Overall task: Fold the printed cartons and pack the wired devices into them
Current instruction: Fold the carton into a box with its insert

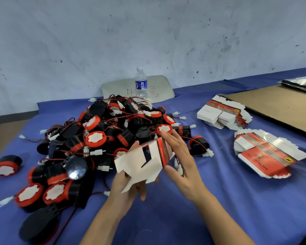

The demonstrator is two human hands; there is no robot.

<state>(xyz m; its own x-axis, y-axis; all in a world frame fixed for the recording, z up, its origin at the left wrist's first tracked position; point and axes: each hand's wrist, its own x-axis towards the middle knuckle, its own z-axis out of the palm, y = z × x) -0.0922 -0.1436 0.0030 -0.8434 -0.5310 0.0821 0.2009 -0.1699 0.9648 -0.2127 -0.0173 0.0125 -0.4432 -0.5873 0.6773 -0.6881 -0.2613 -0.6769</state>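
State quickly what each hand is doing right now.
Left hand: grips the half-folded white-and-red cardboard carton from below.
Right hand: open, straight fingers pressing that carton.

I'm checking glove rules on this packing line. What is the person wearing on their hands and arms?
Nothing that shows. The left hand and right hand are bare, with no gloves and no rings that I can make out. The left forearm and right forearm are bare down to the picture's lower edge: no sleeves, watch or wristband.

The carton (145,161) hides most fingers of the left hand (127,189). Print on the flat cartons (265,156) is unreadably blurred. The right edge cuts the far dark packet (300,84).
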